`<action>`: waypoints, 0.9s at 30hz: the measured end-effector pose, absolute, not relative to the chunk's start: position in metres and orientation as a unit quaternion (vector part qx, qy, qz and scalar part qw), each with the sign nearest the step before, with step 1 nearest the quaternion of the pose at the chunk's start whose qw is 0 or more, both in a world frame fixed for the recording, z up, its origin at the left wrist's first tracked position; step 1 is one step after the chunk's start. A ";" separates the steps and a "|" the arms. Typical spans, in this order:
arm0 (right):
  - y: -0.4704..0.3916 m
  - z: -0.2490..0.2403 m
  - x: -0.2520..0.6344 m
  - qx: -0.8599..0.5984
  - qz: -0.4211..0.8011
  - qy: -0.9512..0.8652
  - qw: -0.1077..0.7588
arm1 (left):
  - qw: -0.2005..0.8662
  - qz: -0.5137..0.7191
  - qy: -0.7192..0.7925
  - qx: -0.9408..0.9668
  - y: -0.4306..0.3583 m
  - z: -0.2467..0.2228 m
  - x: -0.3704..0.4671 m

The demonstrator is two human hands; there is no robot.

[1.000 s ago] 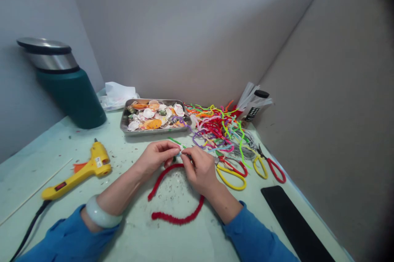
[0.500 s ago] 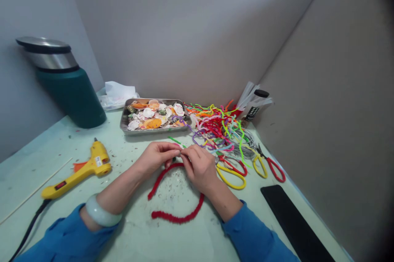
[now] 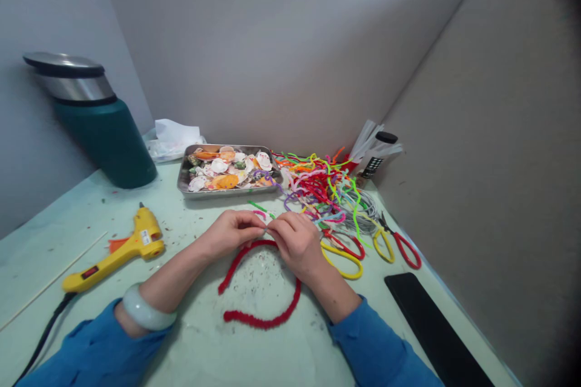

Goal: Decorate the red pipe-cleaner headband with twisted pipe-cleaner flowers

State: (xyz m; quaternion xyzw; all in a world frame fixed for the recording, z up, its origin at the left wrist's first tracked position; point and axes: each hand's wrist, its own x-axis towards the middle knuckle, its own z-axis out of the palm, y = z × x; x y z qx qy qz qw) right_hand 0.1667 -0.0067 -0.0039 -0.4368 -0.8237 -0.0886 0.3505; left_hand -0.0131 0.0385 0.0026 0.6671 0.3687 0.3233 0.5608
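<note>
My left hand (image 3: 233, 232) and my right hand (image 3: 294, 243) meet fingertip to fingertip above the table. Both are closed in a pinch, and whatever sits between the fingertips is too small to make out. Just below them a red fuzzy pipe cleaner (image 3: 263, 321) curves in an open C on the table, partly covered by my right hand. Behind the fingers lie a short green pipe cleaner piece (image 3: 256, 208) and a pink one (image 3: 260, 215).
A metal tray (image 3: 227, 194) of shells stands behind my hands, beside a pile of coloured pipe cleaners (image 3: 318, 184). Scissors (image 3: 342, 263) lie right, near a black flat strip (image 3: 431, 320). Left are a yellow glue gun (image 3: 122, 248), a thin stick (image 3: 59, 278) and a green bottle (image 3: 106, 138).
My fingertips have shifted slightly, still pinched together. A dark green bit seen beneath my left fingers earlier is now out of sight. The red pipe cleaner stays in place.
</note>
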 end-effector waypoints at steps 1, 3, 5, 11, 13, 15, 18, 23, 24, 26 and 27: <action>-0.006 -0.003 0.168 -0.429 -0.088 -0.829 0.347 | 0.555 0.327 0.358 0.676 0.038 0.003 -0.013; -0.006 -0.003 0.169 -0.420 -0.084 -0.836 0.344 | 0.552 0.323 0.351 0.684 0.038 0.002 -0.012; -0.005 -0.002 0.170 -0.418 -0.078 -0.834 0.350 | 0.565 0.305 0.359 0.678 0.038 0.002 -0.012; -0.006 -0.002 0.169 -0.422 -0.069 -0.825 0.370 | 0.587 0.316 0.359 0.653 0.035 0.003 -0.011; -0.007 -0.002 0.169 -0.427 -0.061 -0.822 0.372 | 0.595 0.326 0.366 0.636 0.033 0.004 -0.010; -0.008 -0.002 0.168 -0.433 -0.047 -0.817 0.377 | 0.605 0.330 0.378 0.618 0.032 0.004 -0.010; -0.009 -0.001 0.166 -0.436 -0.029 -0.810 0.392 | 0.615 0.338 0.383 0.601 0.031 0.002 -0.010; -0.011 0.000 0.161 -0.448 -0.016 -0.791 0.417 | 0.643 0.367 0.385 0.551 0.030 0.001 -0.008; -0.011 0.000 0.159 -0.449 -0.014 -0.788 0.421 | 0.650 0.375 0.388 0.535 0.030 0.001 -0.007; -0.011 -0.002 0.158 -0.447 -0.007 -0.786 0.428 | 0.666 0.387 0.390 0.505 0.029 0.001 -0.006; -0.011 -0.002 0.157 -0.446 -0.004 -0.785 0.430 | 0.673 0.391 0.389 0.493 0.029 0.001 -0.005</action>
